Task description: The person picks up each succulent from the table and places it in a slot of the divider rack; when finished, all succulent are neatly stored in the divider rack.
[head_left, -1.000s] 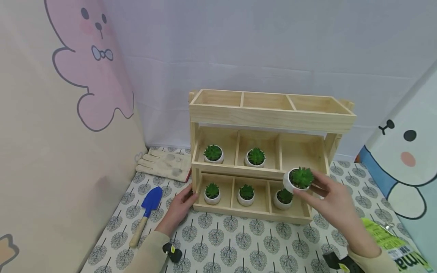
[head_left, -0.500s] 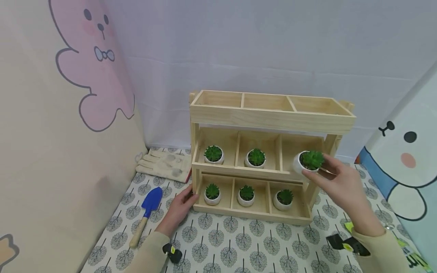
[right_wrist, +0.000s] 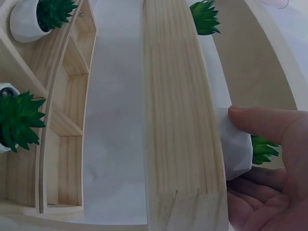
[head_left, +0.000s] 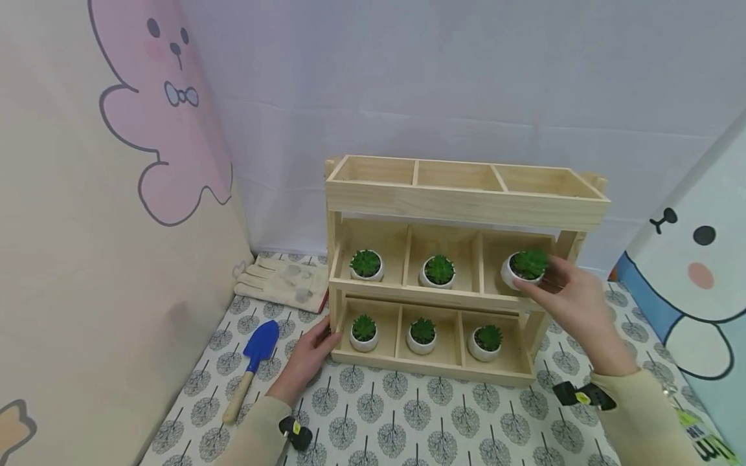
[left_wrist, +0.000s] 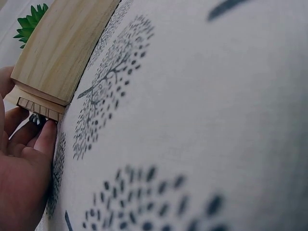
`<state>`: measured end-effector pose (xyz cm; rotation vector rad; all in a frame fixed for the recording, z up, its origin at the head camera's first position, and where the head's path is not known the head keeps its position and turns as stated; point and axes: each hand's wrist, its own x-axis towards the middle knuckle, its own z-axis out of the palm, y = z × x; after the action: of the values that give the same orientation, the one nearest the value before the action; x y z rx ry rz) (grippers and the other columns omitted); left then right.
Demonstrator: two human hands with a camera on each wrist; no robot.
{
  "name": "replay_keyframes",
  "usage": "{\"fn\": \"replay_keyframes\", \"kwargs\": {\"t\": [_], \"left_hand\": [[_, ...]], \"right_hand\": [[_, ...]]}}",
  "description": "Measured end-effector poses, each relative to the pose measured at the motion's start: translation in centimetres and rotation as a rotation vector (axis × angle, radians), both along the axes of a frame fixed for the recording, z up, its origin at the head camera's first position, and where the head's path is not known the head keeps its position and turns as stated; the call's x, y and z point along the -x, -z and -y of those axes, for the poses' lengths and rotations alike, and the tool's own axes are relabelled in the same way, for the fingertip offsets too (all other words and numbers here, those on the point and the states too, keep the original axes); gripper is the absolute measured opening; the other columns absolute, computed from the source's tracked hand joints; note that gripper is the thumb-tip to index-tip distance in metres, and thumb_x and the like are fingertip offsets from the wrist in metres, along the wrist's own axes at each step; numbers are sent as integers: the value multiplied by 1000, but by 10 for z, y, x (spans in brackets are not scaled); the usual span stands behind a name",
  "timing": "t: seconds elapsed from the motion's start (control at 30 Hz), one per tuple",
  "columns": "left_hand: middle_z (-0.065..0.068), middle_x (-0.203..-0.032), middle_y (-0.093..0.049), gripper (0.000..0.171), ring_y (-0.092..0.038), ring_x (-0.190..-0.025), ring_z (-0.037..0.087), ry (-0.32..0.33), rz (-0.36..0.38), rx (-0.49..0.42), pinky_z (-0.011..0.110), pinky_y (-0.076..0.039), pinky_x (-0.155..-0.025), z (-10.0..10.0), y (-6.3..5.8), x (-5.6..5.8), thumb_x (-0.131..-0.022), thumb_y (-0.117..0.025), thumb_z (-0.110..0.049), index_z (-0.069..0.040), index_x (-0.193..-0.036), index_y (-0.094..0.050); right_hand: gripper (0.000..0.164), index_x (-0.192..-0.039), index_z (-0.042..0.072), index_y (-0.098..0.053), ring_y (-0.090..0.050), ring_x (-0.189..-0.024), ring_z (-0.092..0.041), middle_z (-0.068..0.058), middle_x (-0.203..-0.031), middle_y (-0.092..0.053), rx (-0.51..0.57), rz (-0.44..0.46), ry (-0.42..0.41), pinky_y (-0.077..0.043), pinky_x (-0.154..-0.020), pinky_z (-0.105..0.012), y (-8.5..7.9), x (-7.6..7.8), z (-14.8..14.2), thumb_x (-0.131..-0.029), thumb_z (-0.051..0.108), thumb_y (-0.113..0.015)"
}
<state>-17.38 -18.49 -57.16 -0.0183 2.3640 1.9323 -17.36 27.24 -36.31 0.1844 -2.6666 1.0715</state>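
Observation:
A three-tier wooden plant rack [head_left: 466,202] stands on the table, each tier split into three compartments. My right hand [head_left: 579,307] grips a small potted succulent [head_left: 513,277] at the right compartment of the middle tier. In the right wrist view, thumb and fingers lie around its white pot [right_wrist: 236,149], partly hidden by the rack's front board. My left hand [head_left: 305,359] holds the lower left end of the rack, its thumb and fingers on either side of the wood in the left wrist view. Similar succulents fill the bottom tier [head_left: 431,372] and the middle tier's left and centre compartments.
A pair of work gloves [head_left: 282,279] lies left of the rack. Nearer the front is a blue trowel [head_left: 260,343] with a wooden handle. A bright green packet [head_left: 702,433] lies at the far right, partly behind the right sleeve. Curtains enclose the table's back and sides.
My right hand has moved the potted succulent up and rightwards from in front of the bottom tier to the middle tier's right compartment. My left hand stays on the rack.

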Motion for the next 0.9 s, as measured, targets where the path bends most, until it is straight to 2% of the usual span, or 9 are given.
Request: {"fn": "replay_keyframes", "kwargs": {"t": [0.07,0.13,0.23,0.3,0.37,0.63,0.9], "left_hand": [[11,-162,-43,68,-42,-147,32,1,-2,9,48,-33,-121,0,1,0,-104,-68,-35,-19,-163,-39],[11,-162,-42,68,-41,-147,33,0,-7,16,49,-33,-121,1,2,0,-104,-68,-34,-18,-163,-39],[11,-162,-42,68,-41,-148,33,-6,-8,18,50,-33,-121,1,2,0,-104,-68,-34,-19,-163,-39],[11,-162,-42,68,-41,-148,32,-6,-8,10,49,-33,-121,1,2,0,-104,-69,-35,-19,-163,-39],[10,-162,-42,68,-40,-148,32,-5,-9,2,47,-32,-121,0,2,0,-103,-69,-36,-20,-163,-40],[11,-161,-43,66,-42,-147,32,-16,-11,-10,46,-32,-121,0,3,0,-103,-70,-33,-20,-162,-42],[12,-162,-42,66,-41,-147,33,-14,-8,-29,47,-32,-121,0,3,1,-103,-70,-29,-17,-162,-41]], "right_hand": [[66,-139,-6,-59,-70,-109,-46,-32,-126,-66,-14,-3,-2,-46,-73,-2,2,3,1,-94,37,-81],[66,-139,-5,-60,-70,-108,-45,-31,-125,-68,-32,-2,-3,-51,-74,-9,3,6,2,-94,39,-81],[68,-139,-6,-59,-71,-105,-43,-30,-122,-69,-59,-6,0,-62,-79,-32,4,11,5,-94,40,-81],[69,-139,-8,-59,-71,-103,-43,-31,-120,-69,-72,-7,1,-62,-81,-48,6,13,7,-93,39,-82],[69,-139,-9,-58,-71,-102,-44,-32,-119,-69,-76,-12,2,-61,-82,-56,7,15,9,-93,36,-82],[68,-138,-8,-59,-71,-103,-46,-32,-119,-69,-82,-1,-8,-60,-82,-59,7,19,13,-94,39,-81],[66,-135,-10,-59,-70,-98,-45,-33,-113,-69,-140,-1,-4,-60,-79,-59,7,20,10,-92,35,-83]]}}
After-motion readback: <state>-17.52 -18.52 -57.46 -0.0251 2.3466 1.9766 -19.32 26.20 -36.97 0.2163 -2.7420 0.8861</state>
